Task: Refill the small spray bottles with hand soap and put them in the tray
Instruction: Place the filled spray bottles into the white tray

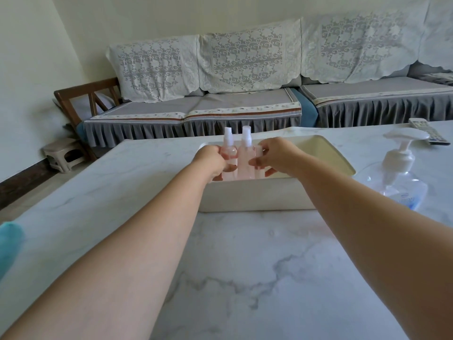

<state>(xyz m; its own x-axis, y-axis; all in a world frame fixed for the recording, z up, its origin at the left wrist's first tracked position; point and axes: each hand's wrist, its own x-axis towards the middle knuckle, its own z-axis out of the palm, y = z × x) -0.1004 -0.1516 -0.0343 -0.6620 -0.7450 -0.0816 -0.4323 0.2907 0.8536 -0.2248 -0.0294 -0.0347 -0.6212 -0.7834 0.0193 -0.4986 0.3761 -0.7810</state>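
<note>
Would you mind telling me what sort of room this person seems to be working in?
Most likely a home living room. A long sofa draped with lace covers runs along the wall, a remote control lies on the marble-look table, and a small plastic stool sits on the floor by the sofa's end.

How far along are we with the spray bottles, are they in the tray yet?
Nearly done. Both small spray bottles, the left one and the right one, stand capped and upright at the left end of the white tray. In hand: the left hand grips the left bottle and the right hand the right one. Left: letting go. Fill level is hard to judge. The pump soap bottle stands right of the tray.
</note>
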